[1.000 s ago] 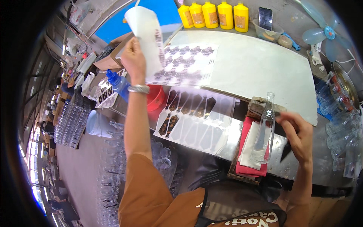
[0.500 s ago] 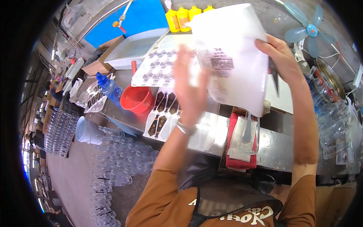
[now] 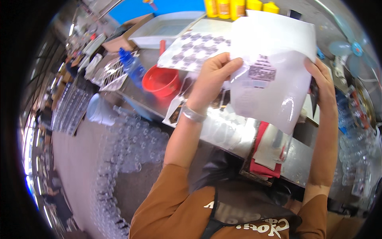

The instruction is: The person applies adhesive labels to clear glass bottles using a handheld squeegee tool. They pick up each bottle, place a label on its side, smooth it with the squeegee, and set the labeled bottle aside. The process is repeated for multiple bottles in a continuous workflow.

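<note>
A glossy white sheet (image 3: 274, 101) with a small dark printed block on it is held up before me over the metal table. My left hand (image 3: 215, 77) pinches its left edge between thumb and fingers. At the right edge, my right hand (image 3: 323, 81) grips the same sheet. A dark pointed tool (image 3: 314, 93), perhaps scissors, shows beside the right palm, mostly hidden. Behind the sheet lies a larger sheet (image 3: 199, 49) covered in rows of dark prints. White pieces with dark printed shapes (image 3: 175, 109) lie on the table, partly covered by my left arm.
A red basin (image 3: 159, 83), a blue bottle (image 3: 133, 65) and a white tray (image 3: 139, 39) stand left. Yellow bottles (image 3: 224, 8) line the back. Folded red cloth (image 3: 258, 169) is at the near edge. Glassware crowds the floor (image 3: 137, 147) and right side (image 3: 354, 149). A fan (image 3: 356, 48) stands far right.
My left hand, blurred and apart in front of the sheet before, now pinches its left edge. The head view has shifted, and the sheet is held between both hands.
</note>
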`<state>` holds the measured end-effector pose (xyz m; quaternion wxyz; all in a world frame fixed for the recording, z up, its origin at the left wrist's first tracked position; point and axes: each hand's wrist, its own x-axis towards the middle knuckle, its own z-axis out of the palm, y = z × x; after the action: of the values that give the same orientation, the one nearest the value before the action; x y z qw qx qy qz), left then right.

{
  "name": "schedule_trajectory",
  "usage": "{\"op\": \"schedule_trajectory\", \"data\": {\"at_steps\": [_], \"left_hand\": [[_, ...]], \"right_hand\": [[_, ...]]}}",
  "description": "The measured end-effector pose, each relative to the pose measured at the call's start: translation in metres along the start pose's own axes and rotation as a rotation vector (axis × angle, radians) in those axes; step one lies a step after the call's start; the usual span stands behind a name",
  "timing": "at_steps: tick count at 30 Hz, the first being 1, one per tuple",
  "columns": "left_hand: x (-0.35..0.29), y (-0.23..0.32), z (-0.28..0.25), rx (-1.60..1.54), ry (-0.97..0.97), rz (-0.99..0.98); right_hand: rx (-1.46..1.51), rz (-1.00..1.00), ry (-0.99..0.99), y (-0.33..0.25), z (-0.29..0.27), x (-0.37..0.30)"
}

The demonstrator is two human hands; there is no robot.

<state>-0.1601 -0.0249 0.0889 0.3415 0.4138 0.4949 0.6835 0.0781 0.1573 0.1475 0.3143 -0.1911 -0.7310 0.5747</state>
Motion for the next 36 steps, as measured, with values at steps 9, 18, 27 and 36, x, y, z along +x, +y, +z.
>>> {"op": "schedule_trajectory", "data": {"at_steps": [9, 18, 27, 36], "left_hand": [[0.022, -0.002, -0.118, 0.071, 0.486, 0.339], [0.132, -0.040, -0.306, 0.994, 0.410, 0.042], [0.166, -0.059, -0.280, 1.689, 0.368, -0.083], [0.018, -0.003, -0.110, 0.130, -0.290, 0.054]], "right_hand": [[0.066, -0.023, 0.131, 0.006, 0.044, 0.004], [0.013, 0.014, 0.352, -0.001, 0.018, -0.018], [0.012, -0.040, 0.549, 0.032, -0.012, -0.025], [0.119, -0.046, 0.365, 0.018, 0.024, 0.011]]}}
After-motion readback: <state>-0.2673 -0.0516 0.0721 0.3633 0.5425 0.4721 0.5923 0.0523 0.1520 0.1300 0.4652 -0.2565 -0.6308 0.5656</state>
